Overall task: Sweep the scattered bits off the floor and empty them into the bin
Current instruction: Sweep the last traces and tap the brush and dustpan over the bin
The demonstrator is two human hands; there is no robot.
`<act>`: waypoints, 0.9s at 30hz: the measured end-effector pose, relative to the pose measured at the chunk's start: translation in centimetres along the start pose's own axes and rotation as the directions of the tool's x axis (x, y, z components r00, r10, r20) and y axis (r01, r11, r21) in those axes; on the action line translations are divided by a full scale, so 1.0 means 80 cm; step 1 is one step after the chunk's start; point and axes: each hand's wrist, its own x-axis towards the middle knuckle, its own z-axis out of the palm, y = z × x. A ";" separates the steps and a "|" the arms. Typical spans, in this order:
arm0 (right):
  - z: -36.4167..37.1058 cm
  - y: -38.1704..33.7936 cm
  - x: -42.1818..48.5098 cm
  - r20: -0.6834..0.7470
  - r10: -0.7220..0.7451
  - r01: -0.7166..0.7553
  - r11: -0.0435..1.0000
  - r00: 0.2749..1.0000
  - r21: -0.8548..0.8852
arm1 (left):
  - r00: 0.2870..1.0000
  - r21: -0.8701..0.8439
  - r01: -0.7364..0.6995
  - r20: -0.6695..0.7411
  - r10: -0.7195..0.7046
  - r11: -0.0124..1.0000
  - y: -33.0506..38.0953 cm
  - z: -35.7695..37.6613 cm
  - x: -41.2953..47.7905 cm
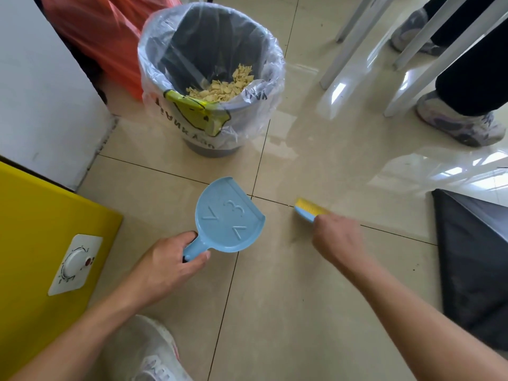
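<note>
**Q:** Glossy beige floor tiles (316,284) are filling the view. What is sitting on them?

**A:** A grey bin (211,75) lined with clear plastic is standing ahead, well apart from both hands. Pale bits (220,88) are lying heaped inside it. No loose bits are showing on the floor nearby.

**Q:** What are the hands doing?

**A:** The left hand (170,264) is holding a blue dustpan (229,215) by its handle, fingers (202,257) wrapped fully around it. The pan is looking empty and is resting low near the floor, its open edge facing right, probably so the brush can push debris in.

**Q:** And the right?

**A:** The right hand (339,240) is gripping a small brush (310,209), fingers closed over the handle. Yellow bristles are pointing toward the floor, just beside a tile seam, near the pan's mouth.

**Q:** How far along is the job?

**A:** Judging by the full bin and bare tiles, it is nearly finishing; perhaps a last check sweep.

**Q:** Anything else around?

**A:** A yellow box (41,243) is sitting at left, and someone's shoes (459,125) are standing at right.
</note>
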 end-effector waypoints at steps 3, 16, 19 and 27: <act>0.002 -0.017 -0.038 0.074 -0.076 0.077 0.997 0.994 -0.017 | 1.000 0.010 -0.001 -0.003 0.001 1.000 0.000 0.003 -0.002; -0.041 0.033 -0.004 -0.221 0.080 -0.060 0.994 0.972 0.096 | 1.000 0.010 0.022 -0.004 -0.022 1.000 0.008 -0.001 -0.003; -0.032 0.010 0.025 -0.205 0.016 0.003 0.996 0.979 0.090 | 1.000 0.030 0.023 -0.018 -0.023 0.999 0.008 -0.002 -0.004; 0.030 -0.001 -0.045 -0.118 -0.273 0.266 0.962 0.955 -0.068 | 1.000 0.034 0.006 0.012 -0.006 0.999 -0.001 0.005 -0.005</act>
